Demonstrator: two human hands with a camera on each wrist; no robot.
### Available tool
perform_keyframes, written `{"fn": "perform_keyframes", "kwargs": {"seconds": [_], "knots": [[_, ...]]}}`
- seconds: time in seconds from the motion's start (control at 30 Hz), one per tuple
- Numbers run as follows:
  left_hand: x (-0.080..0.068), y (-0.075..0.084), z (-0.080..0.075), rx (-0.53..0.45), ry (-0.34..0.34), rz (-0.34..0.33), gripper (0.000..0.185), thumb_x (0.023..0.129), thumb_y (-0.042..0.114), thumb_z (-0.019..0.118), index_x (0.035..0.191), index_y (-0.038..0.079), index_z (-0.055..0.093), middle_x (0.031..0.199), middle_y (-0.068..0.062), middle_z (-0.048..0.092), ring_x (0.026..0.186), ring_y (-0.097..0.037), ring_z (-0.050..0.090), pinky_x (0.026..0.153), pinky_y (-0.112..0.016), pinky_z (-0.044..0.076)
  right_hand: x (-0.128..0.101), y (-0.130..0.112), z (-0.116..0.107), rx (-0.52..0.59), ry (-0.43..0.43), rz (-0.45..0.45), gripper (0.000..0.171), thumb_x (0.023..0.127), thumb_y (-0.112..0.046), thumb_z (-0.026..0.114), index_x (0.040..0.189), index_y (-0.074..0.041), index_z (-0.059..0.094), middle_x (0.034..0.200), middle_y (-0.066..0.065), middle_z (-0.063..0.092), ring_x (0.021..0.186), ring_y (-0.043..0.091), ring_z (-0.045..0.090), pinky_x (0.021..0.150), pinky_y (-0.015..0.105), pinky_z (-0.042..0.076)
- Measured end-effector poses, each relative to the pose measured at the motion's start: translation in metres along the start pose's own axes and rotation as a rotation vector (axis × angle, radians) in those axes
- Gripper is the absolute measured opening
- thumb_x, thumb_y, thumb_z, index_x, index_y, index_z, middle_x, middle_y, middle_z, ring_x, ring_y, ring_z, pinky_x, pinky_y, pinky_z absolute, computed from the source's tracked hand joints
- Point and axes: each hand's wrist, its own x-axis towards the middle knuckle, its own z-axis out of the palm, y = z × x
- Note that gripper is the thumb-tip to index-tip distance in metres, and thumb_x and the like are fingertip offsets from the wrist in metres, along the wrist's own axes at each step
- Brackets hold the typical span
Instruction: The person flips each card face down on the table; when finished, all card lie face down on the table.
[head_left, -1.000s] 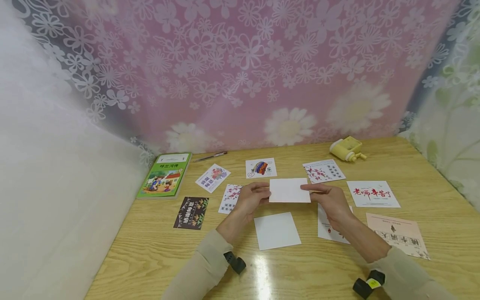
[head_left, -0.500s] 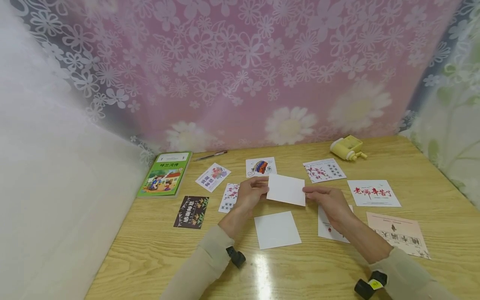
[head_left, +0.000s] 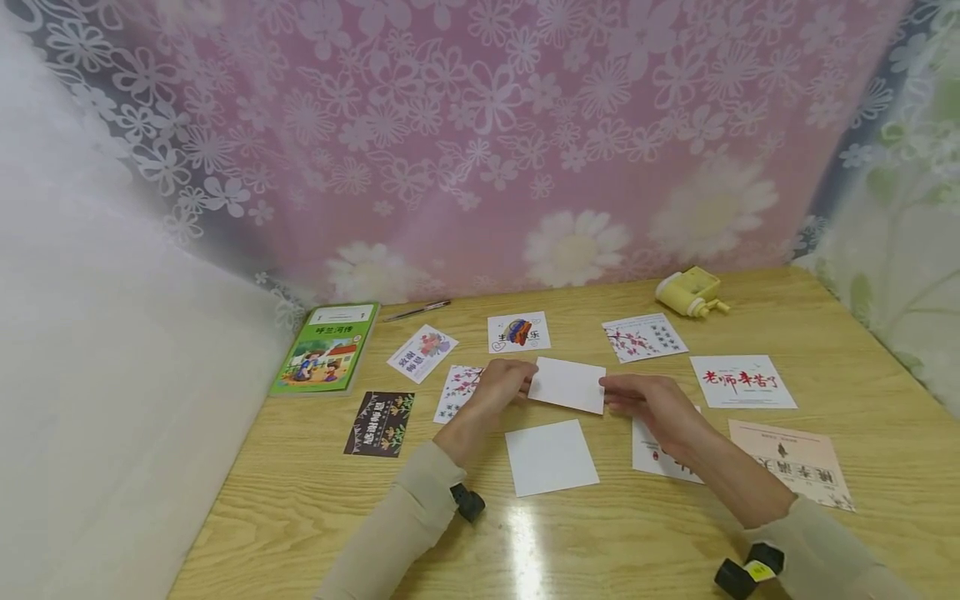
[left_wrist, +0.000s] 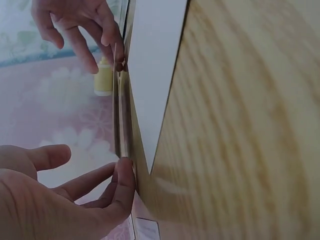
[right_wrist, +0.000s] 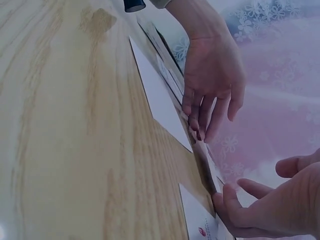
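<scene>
The left hand (head_left: 501, 385) and right hand (head_left: 652, 408) each pinch an end of a blank card (head_left: 567, 384) with curled fingertips, just above the table (head_left: 300, 500).

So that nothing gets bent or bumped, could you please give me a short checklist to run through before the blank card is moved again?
1. Left hand pinches the blank card at its left edge: ok.
2. Right hand holds its right edge: ok.
3. Card flat, uncreased: ok.
4. Card lifted off the table: cannot tell.
5. White sheet lies apart from the card: ok.
6. Printed side of the card: cannot tell.
</scene>
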Motion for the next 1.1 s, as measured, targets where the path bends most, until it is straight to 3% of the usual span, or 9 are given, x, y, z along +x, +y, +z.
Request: {"fn": "perform_keyframes", "kwargs": {"seconds": [0.43, 0.6, 0.77, 0.9, 1.1], "knots": [[-0.005, 0.008, 0.002, 0.073, -0.033, 0.016, 0.046, 0.103, 0.030, 0.059, 0.134, -0.003, 0.066, 0.122, -0.014, 0.067, 0.107, -0.022, 0.063, 0.094, -0.034, 0.059, -0.008, -0.009, 0.001, -0.014, -0.034, 0.016, 0.055, 0.111, -0.025, 0.048, 0.150, 0.014, 0.042, 0.151, 0.018, 0.053, 0.122, 0.010, 0.063, 0.109, 0.028, 0.050], [-0.009, 0.008, 0.001, 0.127, -0.066, 0.056, 0.049, 0.105, 0.032, 0.057, 0.137, -0.004, 0.063, 0.124, -0.015, 0.065, 0.111, -0.025, 0.061, 0.095, -0.035, 0.058, -0.009, -0.010, 0.001, -0.025, -0.038, 0.018, 0.055, 0.111, -0.025, 0.048, 0.150, 0.013, 0.042, 0.150, 0.018, 0.053, 0.121, 0.010, 0.063, 0.109, 0.027, 0.050], [-0.012, 0.007, 0.001, 0.145, -0.073, 0.071, 0.047, 0.105, 0.030, 0.056, 0.133, -0.006, 0.065, 0.119, -0.017, 0.064, 0.105, -0.027, 0.059, 0.091, -0.037, 0.056, -0.009, -0.010, 0.000, -0.027, -0.046, 0.026, 0.055, 0.111, -0.026, 0.049, 0.150, 0.012, 0.042, 0.153, 0.020, 0.050, 0.121, 0.010, 0.063, 0.108, 0.027, 0.051], [-0.013, 0.007, 0.000, 0.142, -0.071, 0.073, 0.046, 0.105, 0.030, 0.057, 0.132, -0.006, 0.066, 0.119, -0.018, 0.064, 0.105, -0.028, 0.060, 0.092, -0.038, 0.056, -0.011, -0.011, 0.001, -0.025, -0.054, 0.025, 0.056, 0.111, -0.027, 0.049, 0.151, 0.012, 0.042, 0.153, 0.020, 0.049, 0.122, 0.009, 0.063, 0.109, 0.028, 0.050], [-0.018, 0.007, -0.012, 0.087, -0.076, 0.070, 0.045, 0.106, 0.030, 0.055, 0.135, -0.003, 0.065, 0.129, -0.018, 0.065, 0.119, -0.031, 0.061, 0.103, -0.043, 0.055, -0.013, -0.012, 0.004, -0.024, -0.093, -0.013, 0.059, 0.112, -0.029, 0.047, 0.154, 0.011, 0.037, 0.158, 0.023, 0.043, 0.126, 0.009, 0.062, 0.111, 0.028, 0.049]]}}
